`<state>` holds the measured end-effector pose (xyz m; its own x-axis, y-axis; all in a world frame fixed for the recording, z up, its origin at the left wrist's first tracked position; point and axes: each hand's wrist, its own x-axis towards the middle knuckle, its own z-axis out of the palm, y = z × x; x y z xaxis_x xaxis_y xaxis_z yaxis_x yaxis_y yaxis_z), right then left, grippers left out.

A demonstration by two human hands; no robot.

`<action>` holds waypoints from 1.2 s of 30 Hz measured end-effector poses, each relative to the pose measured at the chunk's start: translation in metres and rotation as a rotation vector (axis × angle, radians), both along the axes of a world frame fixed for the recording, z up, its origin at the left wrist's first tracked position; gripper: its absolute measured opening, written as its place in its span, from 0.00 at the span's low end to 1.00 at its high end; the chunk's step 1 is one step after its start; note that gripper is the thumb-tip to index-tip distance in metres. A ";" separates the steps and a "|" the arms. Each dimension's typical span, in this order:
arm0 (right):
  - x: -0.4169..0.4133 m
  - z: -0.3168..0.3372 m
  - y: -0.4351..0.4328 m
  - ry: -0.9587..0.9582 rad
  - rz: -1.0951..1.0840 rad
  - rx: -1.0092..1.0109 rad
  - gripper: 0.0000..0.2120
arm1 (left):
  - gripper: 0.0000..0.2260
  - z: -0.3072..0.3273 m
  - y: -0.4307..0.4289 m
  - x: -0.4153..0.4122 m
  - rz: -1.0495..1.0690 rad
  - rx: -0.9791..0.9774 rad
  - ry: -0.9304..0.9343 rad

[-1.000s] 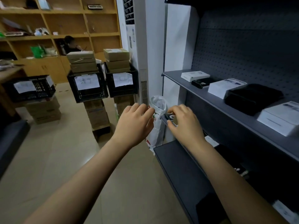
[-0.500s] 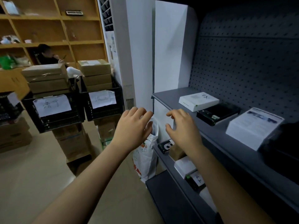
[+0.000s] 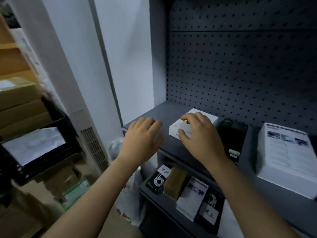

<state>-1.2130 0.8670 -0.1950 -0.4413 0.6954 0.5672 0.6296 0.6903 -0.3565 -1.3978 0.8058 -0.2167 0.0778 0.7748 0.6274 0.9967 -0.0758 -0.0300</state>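
Observation:
A small white box (image 3: pixel 175 130) lies at the left end of the grey upper shelf (image 3: pixel 163 109). My right hand (image 3: pixel 200 134) rests on top of it, fingers bent over the lid and thumb near its front edge, covering most of it. My left hand (image 3: pixel 142 140) hovers beside it over the shelf's left front corner, fingers relaxed and holding nothing.
A black box (image 3: pixel 231 134) and a large white printed box (image 3: pixel 288 152) sit further right on the shelf. On the lower shelf stand a black swirl-logo box (image 3: pixel 157 180), a brown box (image 3: pixel 175 181) and more boxes. A black crate (image 3: pixel 72 134) and cardboard boxes stand left.
The view swung right and up toward the shelf. Both hands rose from in front of the lower shelf to the upper one. My right hand came down onto the white box.

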 end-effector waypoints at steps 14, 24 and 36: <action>-0.010 -0.013 -0.006 -0.173 -0.639 -0.276 0.39 | 0.24 -0.004 0.110 -0.045 -0.666 -0.325 -0.100; -0.022 -0.020 -0.010 -0.252 -0.779 -0.324 0.36 | 0.21 -0.009 0.110 -0.040 -0.685 -0.492 -0.228; -0.043 -0.007 -0.014 0.220 -0.448 -0.216 0.26 | 0.18 -0.015 0.097 -0.056 -0.716 -0.483 -0.510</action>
